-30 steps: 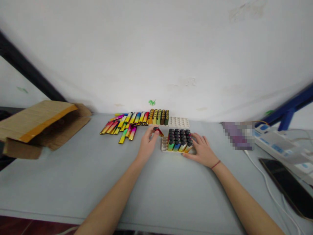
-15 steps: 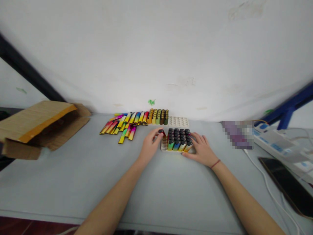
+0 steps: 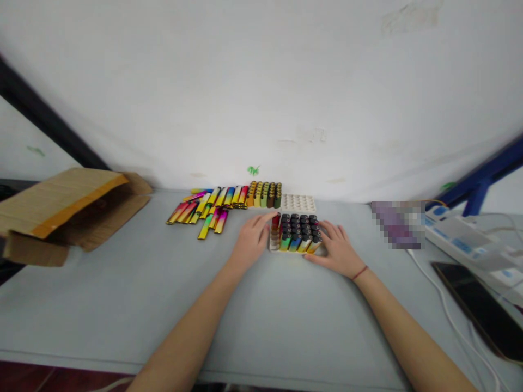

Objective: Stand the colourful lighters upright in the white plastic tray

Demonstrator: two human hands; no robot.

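Note:
A white tray [image 3: 273, 246] in the middle of the grey table holds several colourful lighters [image 3: 300, 231] standing upright with black caps. My left hand [image 3: 250, 239] rests at the tray's left edge, its fingers pinched on a red lighter [image 3: 277, 222] that stands at the tray's far left corner. My right hand [image 3: 337, 249] lies with fingers spread against the tray's right side, holding nothing. A pile of loose rainbow lighters [image 3: 204, 209] lies further back to the left.
A second filled tray [image 3: 265, 195] and an empty white tray [image 3: 298, 203] stand by the wall. An open cardboard box [image 3: 61, 209] lies at the left. A power strip [image 3: 469, 242], cables and a dark phone [image 3: 482, 310] sit at the right.
My left hand carried the red lighter right and down from above the table to the tray's left column, where it now stands upright. My right hand has stayed still.

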